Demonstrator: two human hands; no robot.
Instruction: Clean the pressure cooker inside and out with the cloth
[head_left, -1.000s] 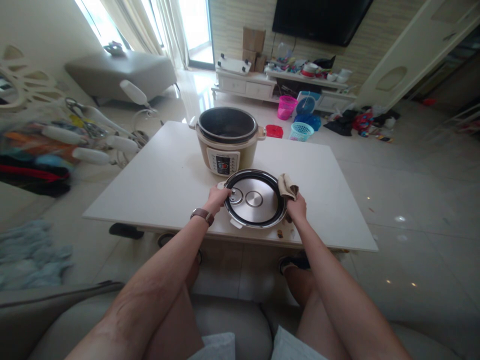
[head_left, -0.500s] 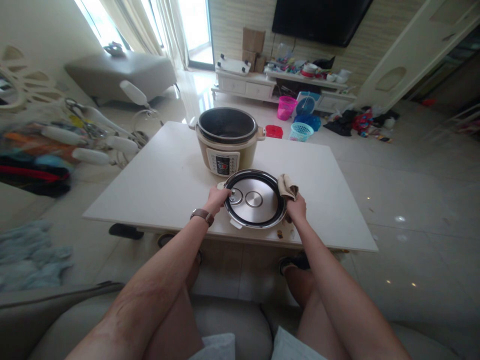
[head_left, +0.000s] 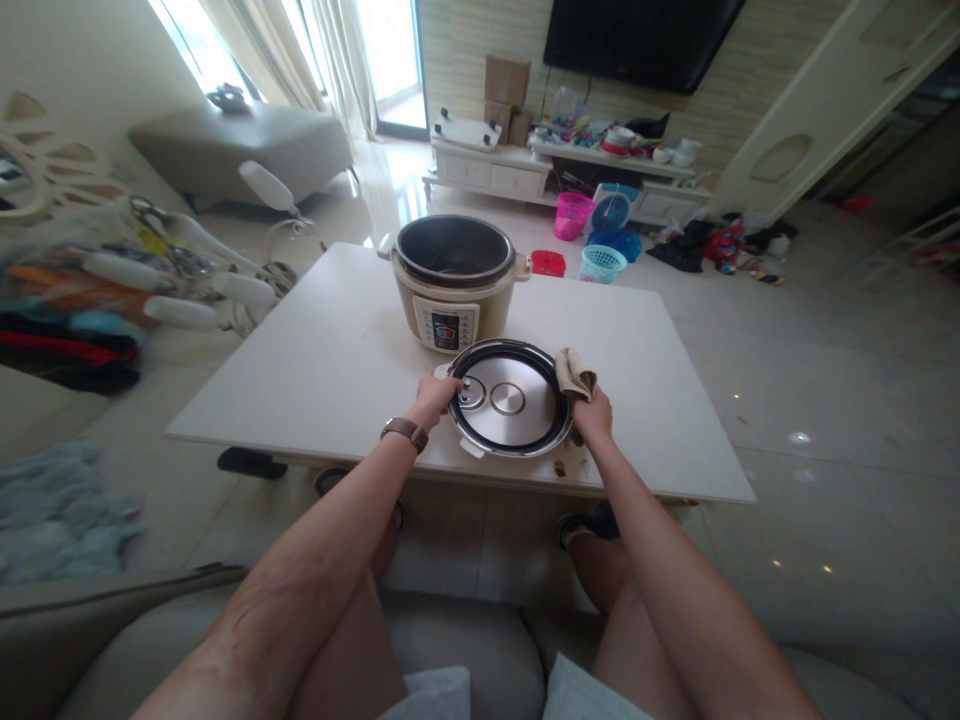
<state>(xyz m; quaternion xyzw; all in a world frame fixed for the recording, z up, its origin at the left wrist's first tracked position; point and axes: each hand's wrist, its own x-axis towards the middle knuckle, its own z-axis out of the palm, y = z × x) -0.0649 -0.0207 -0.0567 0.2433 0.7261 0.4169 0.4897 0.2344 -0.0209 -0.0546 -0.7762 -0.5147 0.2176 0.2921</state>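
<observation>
An upturned cooker lid [head_left: 510, 400], shiny metal inside with a black rim, lies on the white table [head_left: 330, 370] near its front edge. My left hand [head_left: 435, 395] grips the lid's left rim, a watch on that wrist. My right hand [head_left: 594, 415] is closed on a beige cloth [head_left: 574, 372] held against the lid's right rim. Behind the lid stands the open beige pressure cooker [head_left: 454, 280] with a dark inner pot and a front control panel.
A small brown bit [head_left: 559, 467] lies on the table by the lid. On the floor beyond are a pink basket [head_left: 573, 214], a teal basket [head_left: 602, 263] and a red box [head_left: 549, 262]. A white TV cabinet [head_left: 517, 172] stands behind; a drying rack [head_left: 187, 270] stands at left.
</observation>
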